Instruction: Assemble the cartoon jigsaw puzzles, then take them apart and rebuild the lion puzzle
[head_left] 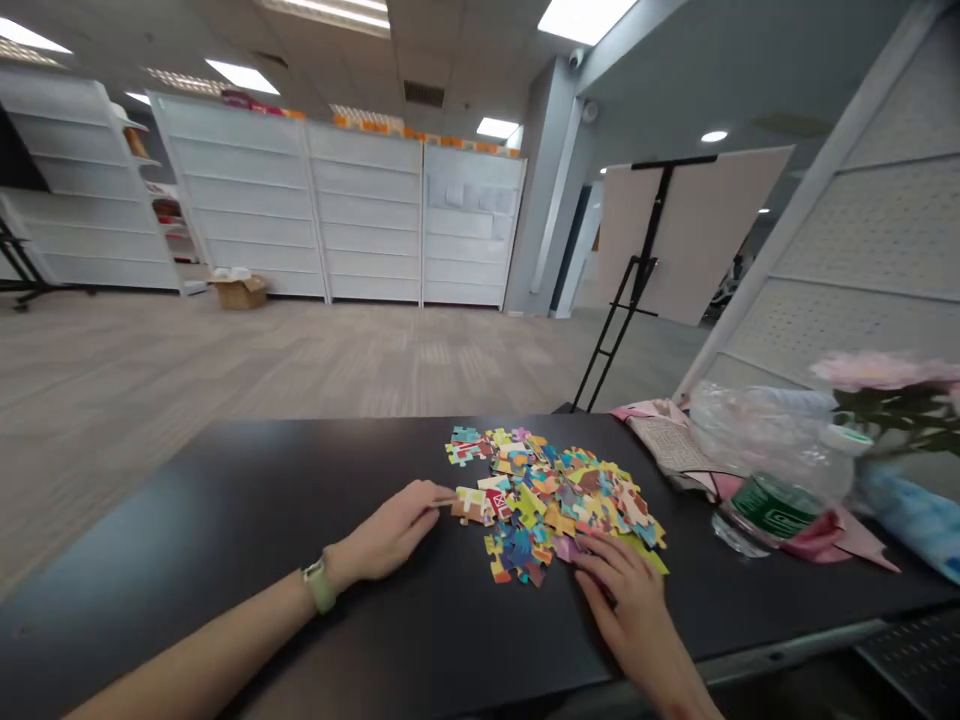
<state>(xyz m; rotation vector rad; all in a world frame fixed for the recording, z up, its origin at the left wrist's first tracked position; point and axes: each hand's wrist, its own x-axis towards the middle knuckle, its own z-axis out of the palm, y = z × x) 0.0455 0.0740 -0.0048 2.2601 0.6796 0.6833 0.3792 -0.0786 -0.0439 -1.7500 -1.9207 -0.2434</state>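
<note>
A heap of colourful jigsaw puzzle pieces lies on the black table, several of them overlapping. At the heap's left side, my left hand has thumb and fingers closed on a puzzle piece, seen nearly edge-on beside a brown and white piece. My right hand rests at the near right edge of the heap, fingers stretched out and apart. Its fingertips touch the pieces near a purple one. A few joined or touching teal and red pieces sit at the heap's far left.
To the right stand a clear plastic bottle with a green label, crumpled clear plastic, pink and printed wrapping and pink flowers. Beyond the table are a black easel, white shelving panels and a cardboard box.
</note>
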